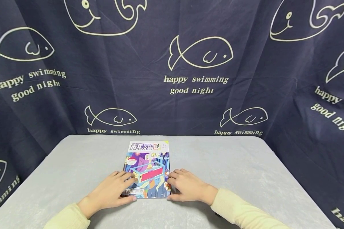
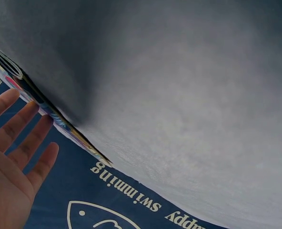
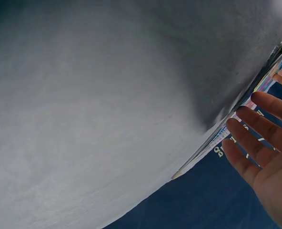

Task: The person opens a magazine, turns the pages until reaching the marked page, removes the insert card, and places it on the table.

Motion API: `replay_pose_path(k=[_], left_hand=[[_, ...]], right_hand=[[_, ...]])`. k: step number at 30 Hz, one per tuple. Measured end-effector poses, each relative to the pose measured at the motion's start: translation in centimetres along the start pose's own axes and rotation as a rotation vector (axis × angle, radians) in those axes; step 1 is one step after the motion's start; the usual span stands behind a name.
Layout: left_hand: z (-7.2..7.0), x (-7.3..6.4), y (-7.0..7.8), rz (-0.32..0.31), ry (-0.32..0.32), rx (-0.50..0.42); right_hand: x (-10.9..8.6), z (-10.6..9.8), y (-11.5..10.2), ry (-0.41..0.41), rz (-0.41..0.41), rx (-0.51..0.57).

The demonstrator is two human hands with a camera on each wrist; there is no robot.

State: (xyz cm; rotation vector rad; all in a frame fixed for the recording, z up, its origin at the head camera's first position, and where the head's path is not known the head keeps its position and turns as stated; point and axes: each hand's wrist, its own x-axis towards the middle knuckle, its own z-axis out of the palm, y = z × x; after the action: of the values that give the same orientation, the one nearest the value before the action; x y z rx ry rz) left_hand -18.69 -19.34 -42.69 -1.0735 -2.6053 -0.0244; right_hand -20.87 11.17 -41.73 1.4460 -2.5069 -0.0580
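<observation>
A magazine (image 1: pixel 152 173) with a colourful illustrated cover and a white title band lies face up on the grey table. My left hand (image 1: pixel 110 190) rests at its lower left, fingers spread over the cover's edge and thumb by the bottom edge. On the opposite side my right hand (image 1: pixel 189 187) touches the right edge with its fingertips, its thumb at the lower right corner. Both wrist views show the magazine from its side: the left hand's fingers (image 2: pixel 29 138) are nearly straight against it, and so are the right hand's fingers (image 3: pixel 260 126).
The grey table surface (image 1: pixel 232 165) extends around the magazine on all sides. Dark blue curtains (image 1: pixel 149 82) printed with pale fish and lettering hang behind the table and along both sides.
</observation>
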Motion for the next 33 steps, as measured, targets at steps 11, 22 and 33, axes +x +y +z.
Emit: replay_pose_path(k=[11, 22, 33], left_hand=[[-0.01, 0.06, -0.09, 0.018, 0.011, 0.011], [-0.09, 0.06, -0.09, 0.011, -0.011, -0.003], [-0.14, -0.02, -0.08, 0.001, -0.026, 0.001]], right_hand=[[0.16, 0.16, -0.02, 0.008, 0.000, -0.007], [0.11, 0.18, -0.02, 0.016, 0.004, -0.010], [0.13, 0.30, -0.15, 0.054, -0.004, -0.048]])
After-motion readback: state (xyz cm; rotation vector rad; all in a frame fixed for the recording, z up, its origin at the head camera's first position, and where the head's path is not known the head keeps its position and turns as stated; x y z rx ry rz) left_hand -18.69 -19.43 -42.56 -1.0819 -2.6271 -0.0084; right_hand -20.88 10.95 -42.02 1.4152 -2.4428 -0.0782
